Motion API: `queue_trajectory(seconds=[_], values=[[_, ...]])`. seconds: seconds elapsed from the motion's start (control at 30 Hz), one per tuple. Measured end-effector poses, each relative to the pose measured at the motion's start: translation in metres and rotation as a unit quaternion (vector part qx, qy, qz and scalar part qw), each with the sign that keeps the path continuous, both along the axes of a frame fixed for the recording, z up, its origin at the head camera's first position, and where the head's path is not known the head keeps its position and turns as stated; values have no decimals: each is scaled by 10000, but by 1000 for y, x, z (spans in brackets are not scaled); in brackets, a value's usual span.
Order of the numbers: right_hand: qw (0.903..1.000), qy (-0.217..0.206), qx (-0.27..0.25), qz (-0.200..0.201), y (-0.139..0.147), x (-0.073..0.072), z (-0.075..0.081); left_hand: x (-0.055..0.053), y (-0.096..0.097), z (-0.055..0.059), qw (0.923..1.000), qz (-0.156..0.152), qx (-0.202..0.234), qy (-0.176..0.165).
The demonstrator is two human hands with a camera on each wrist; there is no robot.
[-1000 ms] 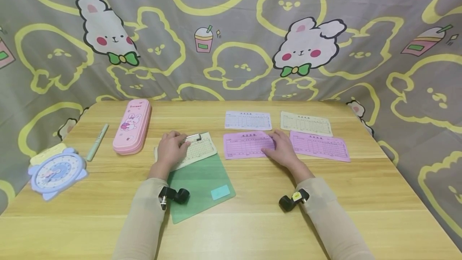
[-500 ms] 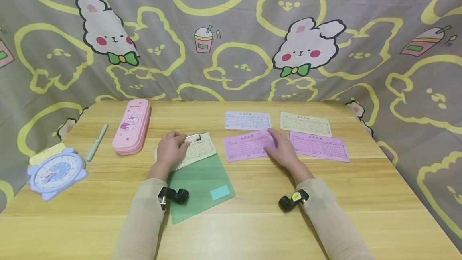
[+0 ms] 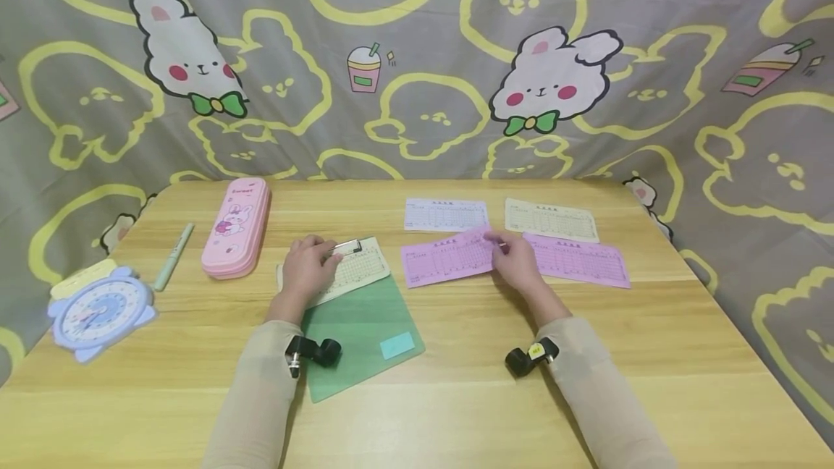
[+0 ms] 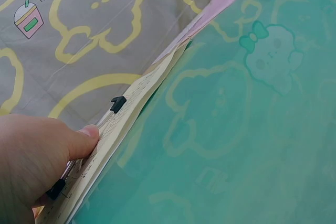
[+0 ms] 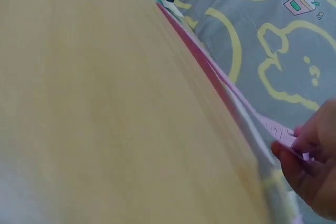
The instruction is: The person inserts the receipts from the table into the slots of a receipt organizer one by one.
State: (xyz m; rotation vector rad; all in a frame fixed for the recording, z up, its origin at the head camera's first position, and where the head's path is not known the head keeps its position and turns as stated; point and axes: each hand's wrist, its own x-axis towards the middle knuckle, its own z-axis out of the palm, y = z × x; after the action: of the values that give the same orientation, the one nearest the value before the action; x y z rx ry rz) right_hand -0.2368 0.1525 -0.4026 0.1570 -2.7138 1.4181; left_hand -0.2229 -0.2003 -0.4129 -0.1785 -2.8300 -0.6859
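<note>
A person's right hand (image 3: 517, 260) pinches the right end of a purple printed form (image 3: 443, 258) between thumb and fingers over a wooden desk (image 3: 469, 411), that end raised and its far corner bent upward. The form lies to the left of the right hand and well apart from the left hand (image 3: 309, 266), which grips the metal clip (image 3: 345, 249) of a green clipboard (image 3: 361, 346), thumb against the clip and most fingers hidden in the wrist view. A pale yellow form (image 3: 361, 268) sits under the clip.

A narrow strip of wood separates the clipboard from the purple form; a wide stretch runs from the right hand to the desk's near side. Just behind the purple form lies a pale lavender form (image 3: 443, 216); a second purple form (image 3: 580, 263) and a cream form (image 3: 550, 220) lie to the right. The desk's far edge meets a rabbit-print curtain (image 3: 280, 150). At left are a pink pencil case (image 3: 234, 230), a pale green pen (image 3: 174, 258) and a blue toy clock (image 3: 102, 310).
</note>
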Motion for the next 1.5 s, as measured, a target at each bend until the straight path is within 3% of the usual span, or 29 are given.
queue_trajectory(seconds=[0.2,0.43,0.6,0.77,1.03,1.3,1.5], values=[[9960,-309,-841,-17,1,0,19,0,0,0,10000,-30,17,-31],[9774,-459,-1989,556,-6,5,37,0,0,3,9999,14,-31,-130],[9735,-749,-1867,1085,-22,8,38,0,-1,3,9999,6,-40,-149],[9687,-971,-1704,1519,-42,8,23,1,0,3,9998,51,-63,-184],[9647,-1366,-1539,1644,-72,9,9,1,0,4,9997,67,-149,-155],[9571,-1577,-1500,1915,-100,9,7,0,0,5,9996,59,-280,35],[9537,-1627,-1577,1977,-117,10,6,0,1,4,9994,91,-320,-53]])
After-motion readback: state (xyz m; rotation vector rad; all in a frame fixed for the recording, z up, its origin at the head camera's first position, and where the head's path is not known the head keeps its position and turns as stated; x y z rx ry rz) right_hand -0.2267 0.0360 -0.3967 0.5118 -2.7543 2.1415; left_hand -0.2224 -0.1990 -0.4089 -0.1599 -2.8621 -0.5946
